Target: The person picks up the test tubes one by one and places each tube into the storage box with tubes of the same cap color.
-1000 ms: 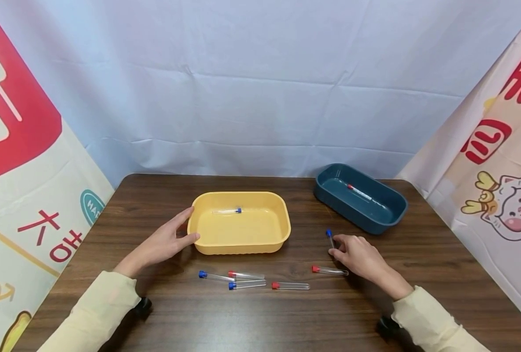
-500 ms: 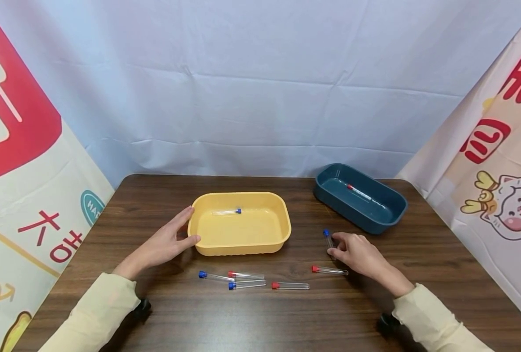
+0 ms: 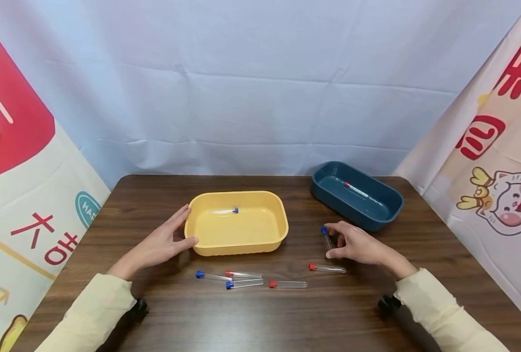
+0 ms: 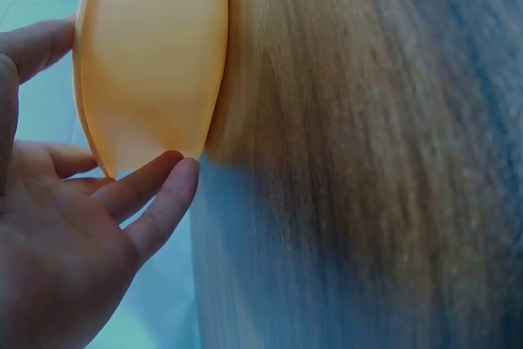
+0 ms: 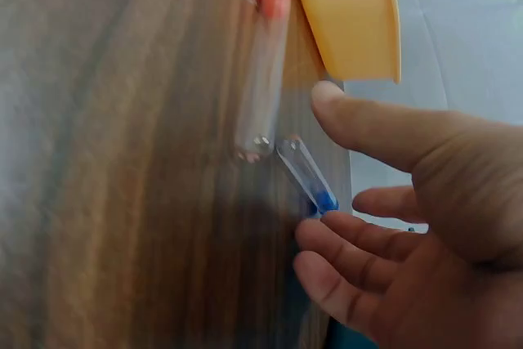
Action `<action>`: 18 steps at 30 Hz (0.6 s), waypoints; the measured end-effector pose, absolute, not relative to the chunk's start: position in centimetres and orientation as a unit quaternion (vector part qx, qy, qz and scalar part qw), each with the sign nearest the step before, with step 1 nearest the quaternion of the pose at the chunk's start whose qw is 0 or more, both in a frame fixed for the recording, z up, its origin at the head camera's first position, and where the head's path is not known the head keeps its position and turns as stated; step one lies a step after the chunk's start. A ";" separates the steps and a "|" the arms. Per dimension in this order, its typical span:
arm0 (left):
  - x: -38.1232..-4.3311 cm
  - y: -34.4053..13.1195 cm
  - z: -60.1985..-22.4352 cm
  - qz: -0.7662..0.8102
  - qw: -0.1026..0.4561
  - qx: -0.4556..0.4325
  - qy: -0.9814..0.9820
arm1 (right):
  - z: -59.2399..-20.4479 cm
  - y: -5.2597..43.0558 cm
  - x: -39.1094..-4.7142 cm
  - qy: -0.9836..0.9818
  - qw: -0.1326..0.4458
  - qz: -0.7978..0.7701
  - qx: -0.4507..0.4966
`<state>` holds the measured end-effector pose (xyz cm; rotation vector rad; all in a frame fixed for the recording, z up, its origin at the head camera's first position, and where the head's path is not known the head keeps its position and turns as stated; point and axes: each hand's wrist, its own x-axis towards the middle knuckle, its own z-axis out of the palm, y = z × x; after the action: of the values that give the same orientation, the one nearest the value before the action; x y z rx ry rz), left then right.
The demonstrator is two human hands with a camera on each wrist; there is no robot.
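Observation:
In the head view my left hand [image 3: 165, 242] is at the left end of the yellow basin [image 3: 242, 233], thumb on the rim and the other fingers along the end. The left wrist view shows those fingers [image 4: 167, 202] against the wall. My right hand [image 3: 358, 243] is spread over a blue-capped test tube [image 3: 326, 234] on the table; an index fingertip overlaps its cap. In the right wrist view the thumb stands apart from this tube [image 5: 306, 171], with fingertips right by its blue cap. A red-capped test tube [image 3: 328, 268] lies just nearer me.
A dark teal basin [image 3: 346, 208] stands at the back right, holding a red-capped tube [image 3: 356, 189]. One blue-capped tube [image 3: 223, 211] lies inside the yellow basin. Several more tubes with blue and red caps, one a red-capped tube [image 3: 288, 284], lie before it on the wooden table [image 3: 225, 322].
The blue-capped tube has shifted slightly left. My right thumb and index finger have spread wider apart around it. My left hand stays at the yellow basin, and the head view has turned slightly.

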<state>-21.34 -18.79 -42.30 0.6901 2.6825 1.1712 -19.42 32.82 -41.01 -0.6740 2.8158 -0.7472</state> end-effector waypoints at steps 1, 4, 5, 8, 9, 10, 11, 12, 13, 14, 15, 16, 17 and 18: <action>-21.3 -18.8 -42.3 0.389 0.069 0.230 0.889 | -41.0 32.9 -19.5 0.938 0.084 -0.250 -0.225; -21.4 -18.8 -42.3 0.392 0.073 0.230 0.888 | -40.9 33.2 -19.9 0.936 0.103 -0.248 -0.227; -21.4 -18.8 -42.3 0.392 0.074 0.231 0.888 | -41.0 33.3 -20.0 0.935 0.109 -0.248 -0.227; -21.4 -18.8 -42.4 0.389 0.073 0.230 0.889 | -41.0 33.5 -20.3 0.933 0.125 -0.251 -0.226; -21.4 -18.8 -42.4 0.388 0.074 0.229 0.889 | -41.0 33.6 -20.4 0.932 0.129 -0.253 -0.226; -21.4 -18.8 -42.4 0.388 0.075 0.229 0.890 | -41.0 33.6 -20.5 0.931 0.133 -0.254 -0.227; -21.4 -18.8 -42.4 0.388 0.075 0.229 0.890 | -41.1 33.7 -20.5 0.930 0.136 -0.255 -0.229; -21.4 -18.8 -42.4 0.389 0.076 0.229 0.889 | -41.1 33.7 -20.6 0.929 0.138 -0.256 -0.231; -21.4 -18.8 -42.4 0.390 0.077 0.228 0.889 | -41.1 33.8 -20.6 0.928 0.139 -0.256 -0.234; -21.4 -18.8 -42.4 0.391 0.077 0.229 0.888 | -41.1 33.8 -20.7 0.926 0.140 -0.257 -0.237; -21.4 -18.8 -42.5 0.392 0.077 0.229 0.888 | -41.1 33.8 -20.8 0.925 0.142 -0.258 -0.240; -21.4 -18.8 -42.5 0.391 0.077 0.231 0.888 | -41.1 33.9 -20.8 0.924 0.143 -0.257 -0.243; -21.4 -18.8 -42.5 0.391 0.076 0.230 0.888 | -41.1 33.9 -20.9 0.923 0.145 -0.257 -0.245; -21.4 -18.7 -42.6 0.391 0.076 0.230 0.888 | -41.1 34.0 -21.0 0.923 0.147 -0.256 -0.247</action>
<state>-21.41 -18.75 -42.58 0.6906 2.6622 1.1716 -20.98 33.97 -41.12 -0.7119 2.6563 -0.7358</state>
